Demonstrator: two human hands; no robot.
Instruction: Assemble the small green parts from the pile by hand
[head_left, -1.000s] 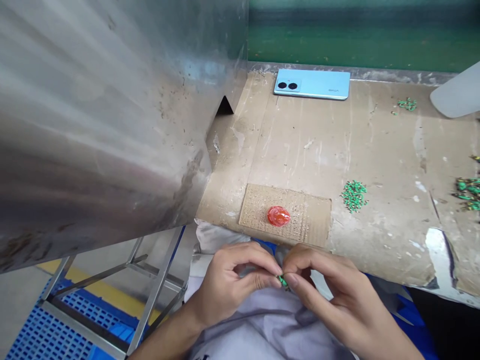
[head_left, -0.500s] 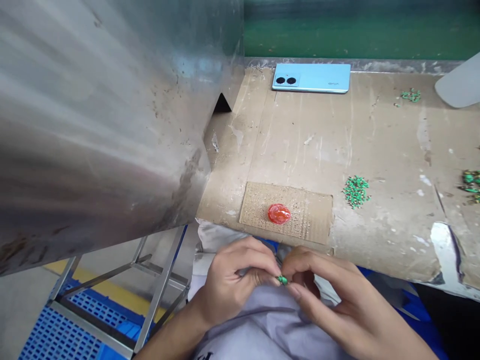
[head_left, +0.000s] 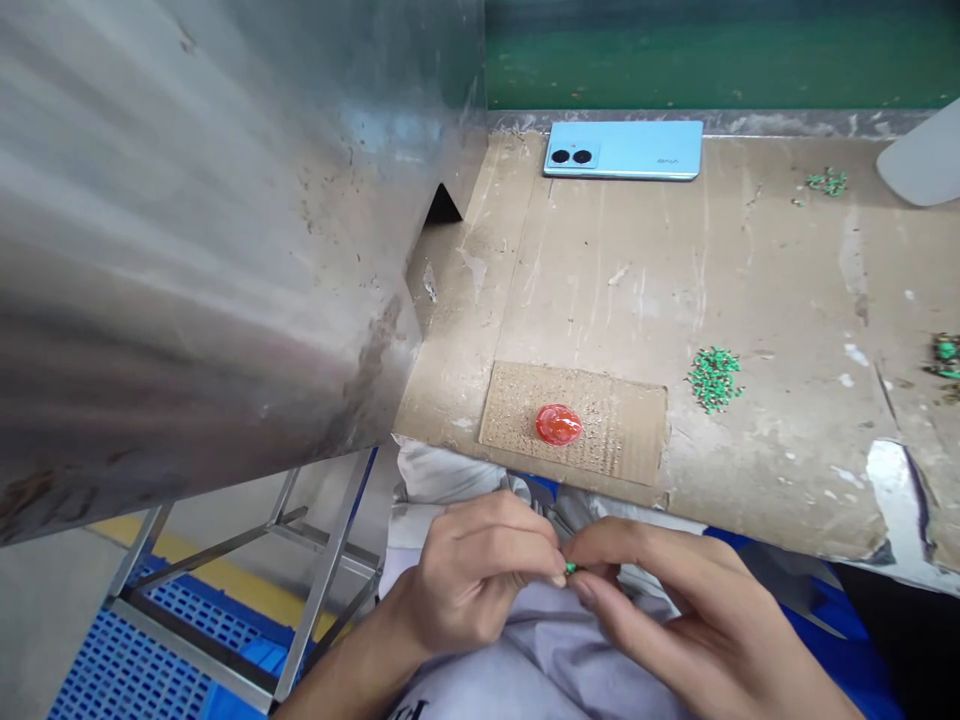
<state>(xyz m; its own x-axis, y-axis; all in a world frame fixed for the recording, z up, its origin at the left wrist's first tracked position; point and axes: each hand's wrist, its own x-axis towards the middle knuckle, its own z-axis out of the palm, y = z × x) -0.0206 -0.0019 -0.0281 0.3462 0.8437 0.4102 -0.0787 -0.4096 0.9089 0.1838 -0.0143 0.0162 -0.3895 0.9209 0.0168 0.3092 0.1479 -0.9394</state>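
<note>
Below the table's front edge, my left hand (head_left: pixel 487 570) and my right hand (head_left: pixel 667 590) meet in front of my clothes. Both are closed, with thumb and forefinger pinched about a small green piece (head_left: pixel 571 567). Only a speck of it shows between the fingertips; its exact kind is hidden. Just beyond my hands, a shiny red oval piece (head_left: pixel 559 425) lies on a cardboard pad (head_left: pixel 637 435) marked with many tiny dots. To the right of the pad is a pile of tiny green pieces (head_left: pixel 715 380) with brownish ends.
A light-blue phone (head_left: pixel 637 150) lies at the table's back. Smaller green bits (head_left: pixel 827 181) sit near a whitish container (head_left: pixel 922 160). More green-and-brown pieces (head_left: pixel 946 355) are at the right edge. A large metal panel (head_left: pixel 225 250) walls off the left, above a metal stool frame (head_left: pixel 330 560).
The fingers of my left hand have closed further over the green piece, so less of it shows. My hands stay together in nearly the same place; the view has shifted slightly.
</note>
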